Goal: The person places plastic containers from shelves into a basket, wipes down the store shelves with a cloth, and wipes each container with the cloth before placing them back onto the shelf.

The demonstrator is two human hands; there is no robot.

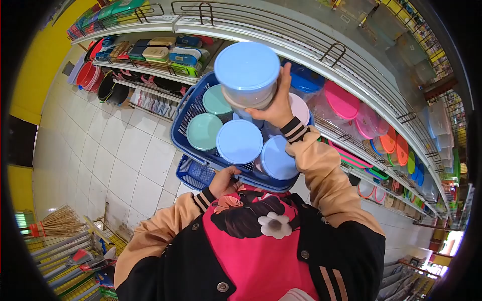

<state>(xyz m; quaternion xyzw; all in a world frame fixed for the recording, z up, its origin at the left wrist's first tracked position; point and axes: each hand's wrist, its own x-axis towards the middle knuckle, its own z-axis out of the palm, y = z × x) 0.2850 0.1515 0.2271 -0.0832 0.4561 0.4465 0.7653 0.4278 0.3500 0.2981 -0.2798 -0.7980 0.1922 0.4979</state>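
Observation:
A clear round plastic container with a light blue lid [247, 66] is in my right hand [277, 104], its thumb and fingers around the side. It is raised above a blue plastic shopping basket [182, 131]. My left hand [224, 181] is closed on the basket's near rim, close to my body; its fingertips are partly hidden. Inside the basket stand more lidded containers: a green-lidded one [204, 131], another green-lidded one [217, 99], a blue-lidded one [239, 141], a second blue-lidded one [279, 157] and one with a pale pink lid [299, 108].
Beyond the basket runs a store shelf [301, 57] with wire rails, holding pink-lidded tubs [342, 100] and orange-lidded tubs [388, 139]. A second blue basket [195, 171] sits lower, by the white tiled floor [135, 160]. A broom [57, 221] is at lower left.

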